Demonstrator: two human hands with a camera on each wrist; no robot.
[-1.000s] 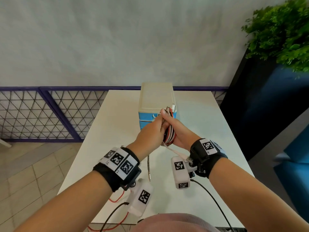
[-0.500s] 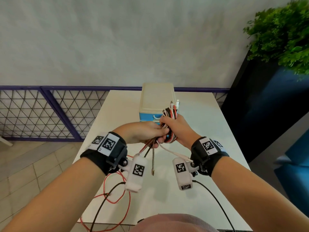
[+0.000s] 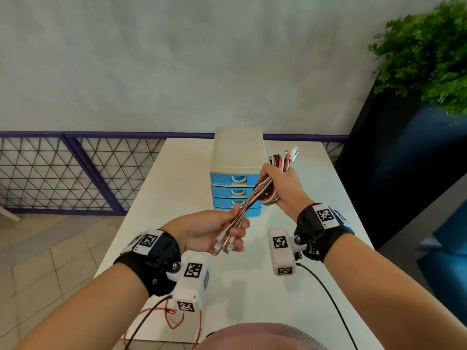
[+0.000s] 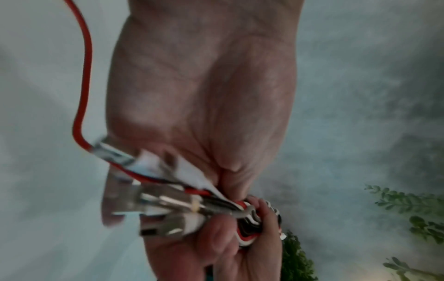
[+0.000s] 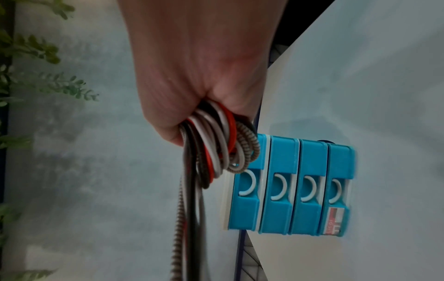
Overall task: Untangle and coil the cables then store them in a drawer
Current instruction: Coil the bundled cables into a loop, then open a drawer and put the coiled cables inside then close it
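Note:
My right hand (image 3: 280, 183) grips a coiled bundle of red, white, black and braided cables (image 3: 279, 162) in the air in front of the drawer unit; the coil (image 5: 216, 144) shows under its fingers in the right wrist view. Loose cable ends run down-left from the coil to my left hand (image 3: 214, 231), which pinches them near their plugs (image 3: 225, 245). The plugs (image 4: 153, 205) fill the left wrist view. The blue drawer unit (image 3: 236, 178) with a cream top stands mid-table, all its drawers (image 5: 290, 188) closed.
The white table (image 3: 177, 173) has its left edge near my left arm. A purple mesh fence (image 3: 75, 173) runs behind and to the left. A dark planter with a green plant (image 3: 424, 54) stands at the right. A red wire (image 3: 174, 322) hangs from my left wrist.
My hands have drawn apart: the left has slid down the cables to their plug ends, the right has lifted the coil up and to the right, uncovering the drawer fronts.

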